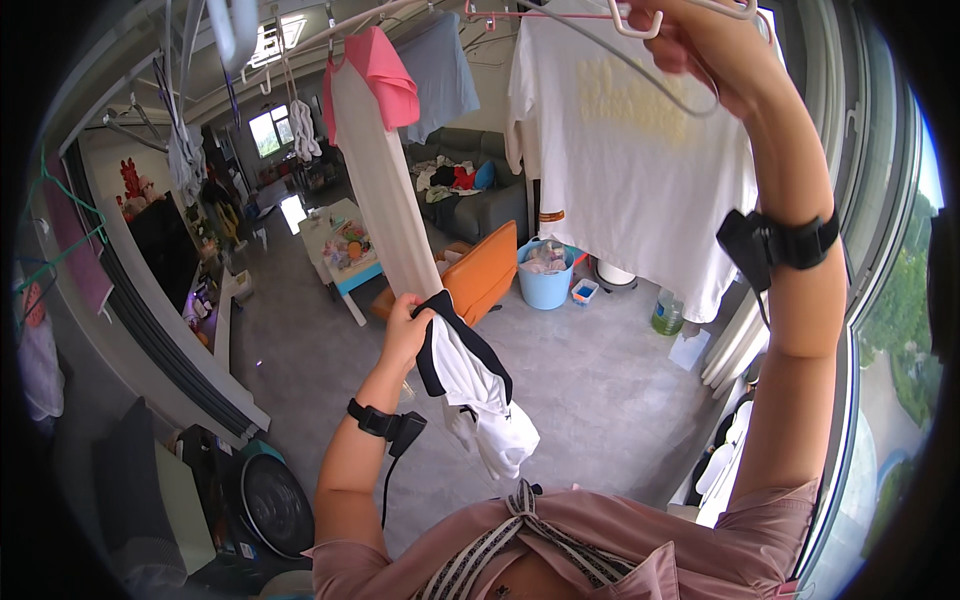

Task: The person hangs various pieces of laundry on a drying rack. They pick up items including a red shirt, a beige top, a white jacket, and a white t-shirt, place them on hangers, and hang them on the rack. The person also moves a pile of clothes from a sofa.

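Observation:
My left hand (407, 328) grips the black band of a white garment with black trim (480, 405). The cloth hangs bunched below my fingers, above the grey floor. At the upper right, my right hand (701, 56) is raised among the hangers, its fingers curled and partly cut off by the frame's top edge. A grey wire clothes hanger (622, 56) loops beside that hand, close to the wrist; whether my fingers hold it is unclear. Behind it a large white T-shirt (630, 172) with faded yellow lettering hangs from the rack.
A pink cloth (381, 79) and a light blue garment (442, 75) hang overhead near a pale column (382, 195). An orange chair (480, 270), a blue bucket (544, 277) and a low table (356, 281) stand beyond. Windows (892, 315) line the right side; a round black appliance (276, 504) sits lower left.

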Demonstrator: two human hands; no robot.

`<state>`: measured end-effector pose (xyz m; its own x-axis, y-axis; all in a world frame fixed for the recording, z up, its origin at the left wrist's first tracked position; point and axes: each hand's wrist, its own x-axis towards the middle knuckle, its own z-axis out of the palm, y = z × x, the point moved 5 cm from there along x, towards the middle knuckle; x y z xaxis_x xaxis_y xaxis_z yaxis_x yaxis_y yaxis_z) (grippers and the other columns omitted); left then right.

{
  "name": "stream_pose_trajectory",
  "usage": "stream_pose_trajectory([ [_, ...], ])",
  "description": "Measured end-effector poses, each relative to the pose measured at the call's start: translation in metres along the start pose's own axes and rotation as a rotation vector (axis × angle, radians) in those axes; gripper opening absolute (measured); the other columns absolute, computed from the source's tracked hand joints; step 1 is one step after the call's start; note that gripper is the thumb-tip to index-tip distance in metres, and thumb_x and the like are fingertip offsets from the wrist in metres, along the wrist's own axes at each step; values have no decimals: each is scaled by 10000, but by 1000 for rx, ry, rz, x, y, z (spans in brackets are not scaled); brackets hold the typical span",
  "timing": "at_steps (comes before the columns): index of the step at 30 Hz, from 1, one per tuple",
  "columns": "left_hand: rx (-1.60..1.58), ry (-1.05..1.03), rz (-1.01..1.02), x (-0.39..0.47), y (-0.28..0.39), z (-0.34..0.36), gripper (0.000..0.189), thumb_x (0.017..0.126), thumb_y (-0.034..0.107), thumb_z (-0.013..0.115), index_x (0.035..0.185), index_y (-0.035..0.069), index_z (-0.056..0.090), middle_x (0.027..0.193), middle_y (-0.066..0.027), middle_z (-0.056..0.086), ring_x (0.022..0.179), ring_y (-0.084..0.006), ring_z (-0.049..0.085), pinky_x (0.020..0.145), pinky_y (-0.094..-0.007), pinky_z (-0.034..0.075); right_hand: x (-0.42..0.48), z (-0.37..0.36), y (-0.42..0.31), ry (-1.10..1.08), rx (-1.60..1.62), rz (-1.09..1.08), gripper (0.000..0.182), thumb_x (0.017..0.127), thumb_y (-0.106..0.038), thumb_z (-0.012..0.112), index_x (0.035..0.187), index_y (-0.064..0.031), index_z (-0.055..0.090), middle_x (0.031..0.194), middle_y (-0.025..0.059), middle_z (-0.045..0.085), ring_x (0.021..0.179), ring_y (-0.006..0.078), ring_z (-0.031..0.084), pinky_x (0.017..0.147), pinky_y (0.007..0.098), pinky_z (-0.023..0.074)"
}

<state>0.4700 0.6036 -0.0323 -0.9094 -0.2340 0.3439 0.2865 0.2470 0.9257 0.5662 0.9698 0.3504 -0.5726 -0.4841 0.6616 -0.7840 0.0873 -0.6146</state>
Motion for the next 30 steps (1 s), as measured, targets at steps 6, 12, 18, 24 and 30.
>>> stream_pose_trajectory([
  [6, -14, -6, 51, 14, -5, 14, 168, 814, 40, 682, 932, 14, 565, 760, -51, 596, 689, -132, 574, 624, -283, 459, -108, 72, 137, 198, 150, 324, 475, 892, -130, 668, 1291, 36, 471, 748, 46, 618, 549, 80, 532, 526, 225, 423],
  [12, 250, 14, 131, 19, -12, 27, 184, 770, -5, 693, 914, 19, 582, 780, -96, 675, 678, -154, 628, 605, -303, 473, -217, 160, 236, 295, 128, 535, 419, 953, -125, 644, 610, 52, 480, 1041, 134, 711, 678, 58, 514, 578, 246, 418],
  [18, 468, 104, 321, -4, -3, 46, 193, 775, 107, 749, 957, 52, 720, 764, -117, 700, 676, -275, 674, 658, -345, 529, -275, 222, 273, 287, 187, 580, 214, 956, -117, 633, 841, 62, 653, 783, 94, 687, 575, 97, 461, 535, 277, 393],
  [24, 546, 7, 367, -52, 17, 86, 236, 808, 91, 697, 1038, 55, 733, 930, -152, 730, 844, -296, 713, 748, -348, 546, -252, 279, 299, 341, -49, 400, 194, 930, -111, 638, 1058, 26, 688, 656, 159, 607, 504, 189, 499, 508, 339, 416],
  [30, 497, 3, 345, -91, 11, 98, 281, 821, 64, 672, 1098, 69, 719, 950, -185, 716, 857, -340, 704, 750, -376, 547, -268, 288, 310, 415, -117, 540, 188, 929, -112, 650, 1067, 13, 680, 629, 110, 589, 506, 123, 481, 479, 308, 388],
])
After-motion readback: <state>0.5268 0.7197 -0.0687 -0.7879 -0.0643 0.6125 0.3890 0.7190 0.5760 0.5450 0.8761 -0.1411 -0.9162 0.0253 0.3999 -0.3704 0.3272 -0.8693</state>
